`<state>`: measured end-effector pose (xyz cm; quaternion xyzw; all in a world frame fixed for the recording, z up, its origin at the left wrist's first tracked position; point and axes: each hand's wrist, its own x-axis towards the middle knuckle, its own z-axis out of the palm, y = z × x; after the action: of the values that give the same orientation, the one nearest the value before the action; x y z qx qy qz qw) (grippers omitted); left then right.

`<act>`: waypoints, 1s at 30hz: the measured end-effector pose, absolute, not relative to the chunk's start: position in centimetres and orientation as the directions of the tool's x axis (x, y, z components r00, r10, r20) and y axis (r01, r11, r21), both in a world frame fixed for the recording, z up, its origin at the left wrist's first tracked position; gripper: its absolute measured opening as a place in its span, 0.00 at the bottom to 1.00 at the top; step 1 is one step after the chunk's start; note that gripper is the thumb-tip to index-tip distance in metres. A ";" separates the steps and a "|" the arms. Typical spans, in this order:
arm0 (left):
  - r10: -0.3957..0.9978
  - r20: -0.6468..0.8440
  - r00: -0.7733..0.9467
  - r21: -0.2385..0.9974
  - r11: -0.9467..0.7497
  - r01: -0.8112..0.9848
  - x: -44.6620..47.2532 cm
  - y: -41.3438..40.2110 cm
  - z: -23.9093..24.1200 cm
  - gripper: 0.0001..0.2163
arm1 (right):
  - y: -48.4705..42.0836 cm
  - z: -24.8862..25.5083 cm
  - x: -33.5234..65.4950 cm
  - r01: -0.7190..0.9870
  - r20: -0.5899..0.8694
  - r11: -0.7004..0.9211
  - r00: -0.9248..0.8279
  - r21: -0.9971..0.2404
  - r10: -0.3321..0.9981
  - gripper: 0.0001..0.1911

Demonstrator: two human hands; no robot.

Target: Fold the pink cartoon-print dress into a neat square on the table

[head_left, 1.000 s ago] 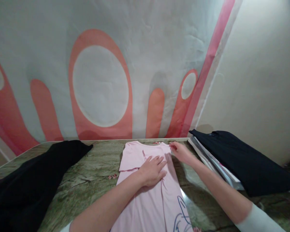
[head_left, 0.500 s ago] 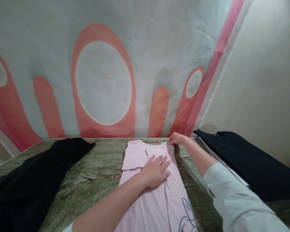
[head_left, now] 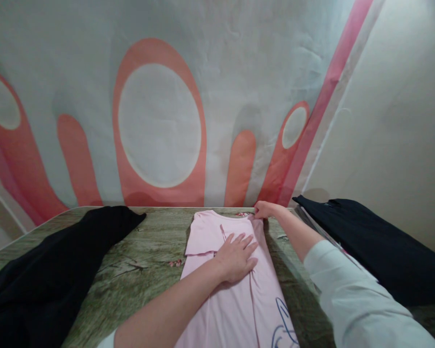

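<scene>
A pink shirt lies on the table with its sides folded inward, one sleeve flap showing at the upper left and blue line print at the lower right. My left hand rests flat on the middle of it, fingers spread. At the top right shoulder, beside the neckline, my right hand pinches the pink fabric between closed fingers. The lower end of the shirt runs out of view.
On the left of the wood-patterned table lies a crumpled black garment. To the right is a stack of folded clothes with a black one on top. A printed backdrop rises behind the table's far edge.
The view has shifted slightly, so everything sits a little further right. Both hands keep their places on the pink shirt; the fabric by my right hand looks slightly lifted.
</scene>
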<state>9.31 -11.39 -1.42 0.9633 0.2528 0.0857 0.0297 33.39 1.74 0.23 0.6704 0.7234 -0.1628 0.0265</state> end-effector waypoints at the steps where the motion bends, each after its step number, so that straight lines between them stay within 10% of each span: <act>1: 0.496 0.151 0.855 0.100 -0.868 0.486 9.3 -11.3 -1.5 0.22 | 1.8 0.1 33.5 0.975 -0.251 0.056 -0.110 -0.213 0.962 0.12; 19: 0.516 0.124 0.848 0.129 -0.855 0.502 9.4 -11.3 -1.4 0.22 | -0.3 0.1 35.5 0.840 -0.216 0.020 -0.163 -0.543 0.963 0.26; 30: 0.517 0.124 0.847 0.124 -0.855 0.503 9.4 -11.3 -1.4 0.22 | 0.4 1.1 35.3 0.869 -0.395 0.066 -0.289 -0.490 0.872 0.26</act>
<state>9.37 -11.32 -1.44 0.9601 0.2656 0.0764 0.0433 35.29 0.41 1.12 0.5964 0.7300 -0.3338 -0.0019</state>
